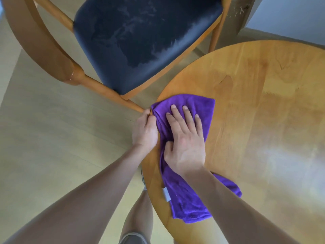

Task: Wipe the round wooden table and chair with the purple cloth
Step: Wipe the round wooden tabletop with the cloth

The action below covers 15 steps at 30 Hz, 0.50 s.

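- My bare leg (140, 217) shows lowest in view, standing on the pale wooden floor (52, 138) just beside the near left edge of the round wooden table (263, 120).
- The purple cloth (184, 196) lies folded along the table's left edge, running from the near edge, where a small grey label (166, 194) sticks out of its fold, up under my hands to the far left edge.
- My right forearm crosses over the near part of the cloth.
- My right hand (186, 143) lies flat on the cloth, palm down, fingers (177, 118) spread and stretched forward, thumb tucked against the cloth's left fold.
- My left hand (145, 131) sits at the very rim of the table, just beside the right hand, fingers curled and pinching the left edge of the cloth where it meets the rim.
- To the right of the cloth the tabletop is bare wood, with a pale sheen of light toward its right side.
- Just past my left hand, the front leg or rail of the chair (109, 90) nearly touches the table's rim; I cannot tell whether they meet.
- Farther off, the chair's dark blue seat (140, 41) shows pale streaks and a lighter patch on its right side, and its curved wooden backrest (40, 41) arcs round the left.
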{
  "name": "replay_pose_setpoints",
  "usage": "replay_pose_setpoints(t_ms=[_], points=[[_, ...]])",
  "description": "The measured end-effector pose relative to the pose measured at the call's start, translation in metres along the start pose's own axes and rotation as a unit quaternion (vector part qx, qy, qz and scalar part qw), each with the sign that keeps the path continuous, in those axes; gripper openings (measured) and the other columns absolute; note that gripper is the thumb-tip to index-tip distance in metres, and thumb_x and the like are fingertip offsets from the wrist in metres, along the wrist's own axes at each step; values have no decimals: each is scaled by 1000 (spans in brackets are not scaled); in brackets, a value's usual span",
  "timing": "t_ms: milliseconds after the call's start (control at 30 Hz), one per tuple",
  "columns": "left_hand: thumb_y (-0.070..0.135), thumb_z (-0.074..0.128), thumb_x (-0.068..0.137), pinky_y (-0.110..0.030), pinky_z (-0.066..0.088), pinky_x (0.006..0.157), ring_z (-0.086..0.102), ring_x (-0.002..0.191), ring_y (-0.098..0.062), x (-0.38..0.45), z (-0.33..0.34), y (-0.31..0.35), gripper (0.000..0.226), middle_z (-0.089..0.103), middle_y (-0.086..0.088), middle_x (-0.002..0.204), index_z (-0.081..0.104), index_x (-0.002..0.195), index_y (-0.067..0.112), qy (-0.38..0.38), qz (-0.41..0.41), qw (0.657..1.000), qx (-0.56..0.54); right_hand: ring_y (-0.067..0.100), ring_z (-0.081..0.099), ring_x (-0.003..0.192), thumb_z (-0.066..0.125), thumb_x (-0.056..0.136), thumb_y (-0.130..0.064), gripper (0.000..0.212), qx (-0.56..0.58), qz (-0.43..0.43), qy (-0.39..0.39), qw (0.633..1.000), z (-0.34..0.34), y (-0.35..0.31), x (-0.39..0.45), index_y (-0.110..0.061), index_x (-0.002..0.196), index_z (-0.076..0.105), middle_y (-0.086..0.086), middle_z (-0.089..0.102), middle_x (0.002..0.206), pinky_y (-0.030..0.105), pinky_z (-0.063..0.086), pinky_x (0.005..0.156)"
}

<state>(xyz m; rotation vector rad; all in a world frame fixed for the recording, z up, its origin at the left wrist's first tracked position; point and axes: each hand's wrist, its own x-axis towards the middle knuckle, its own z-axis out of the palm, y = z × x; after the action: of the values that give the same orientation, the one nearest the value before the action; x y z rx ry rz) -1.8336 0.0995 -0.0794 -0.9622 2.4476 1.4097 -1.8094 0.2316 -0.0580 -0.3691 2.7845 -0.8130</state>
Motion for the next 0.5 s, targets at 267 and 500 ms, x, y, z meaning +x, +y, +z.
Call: replay_pose_setpoints(t_ms=[267, 500], points=[[39, 44, 102, -26, 47, 92, 58, 105, -23, 26, -1, -3, 41, 67, -10, 118, 68, 109, 6, -60, -170, 978, -100, 21, 30, 153, 43, 72, -17, 69, 30, -124, -69, 989, -24, 44, 7, -14, 138, 63, -4, 48, 157, 43, 14, 128], [32, 30, 99, -43, 29, 120, 33, 147, -19, 45, -33, 34, 57, 39, -1, 159, 39, 153, 18, -119, 343, 885, 291, 26, 28, 154, 45, 74, -12, 69, 30, 31, 53, 998, 7, -8, -8, -11, 142, 58, -1, 44, 160, 50, 17, 127]])
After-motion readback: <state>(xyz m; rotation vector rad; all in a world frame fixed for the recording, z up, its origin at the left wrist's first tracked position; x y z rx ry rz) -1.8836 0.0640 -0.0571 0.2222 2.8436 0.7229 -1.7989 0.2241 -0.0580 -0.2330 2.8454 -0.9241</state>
